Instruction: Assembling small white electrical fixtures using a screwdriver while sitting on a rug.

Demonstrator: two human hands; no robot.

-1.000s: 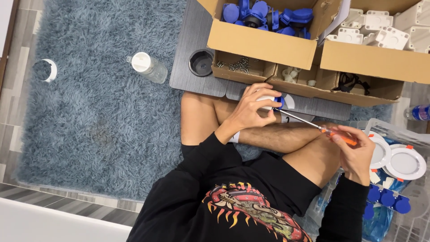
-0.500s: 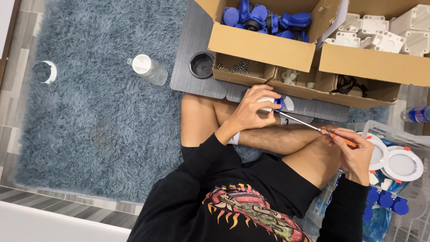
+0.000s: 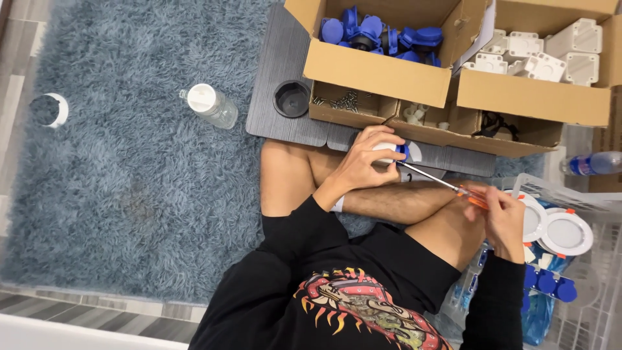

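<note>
Shaggy blue-grey rug [image 3: 142, 181] on the floor, with a dark grey ridged surface [image 3: 278, 58] laid across it and cardboard boxes on top: one box of blue caps [image 3: 376, 71], one box of white housings [image 3: 531, 97], and a lower tray with loose screws [image 3: 343, 100]. Clear plastic bottle [image 3: 210, 104] lying on the rug, well apart from the work. White crate [image 3: 583, 194] of round white fittings off to the right.

Just above the crossed legs, at the near edge of the surface: left hand [image 3: 363, 165], fingers curled tight around a small white-and-blue part [image 3: 396, 150]. Right hand [image 3: 505, 220] closed on the orange handle of a long screwdriver [image 3: 434, 179], shaft slanting up and across to the part, tip at or in it; exact seat of the tip too small to tell.

Probably best done this way: keep the shaft in line with the screw rather than at a slant, press lightly along the axis, brace the left wrist against the leg, turn slowly, and stop at the first sign of the tip slipping out.
</note>
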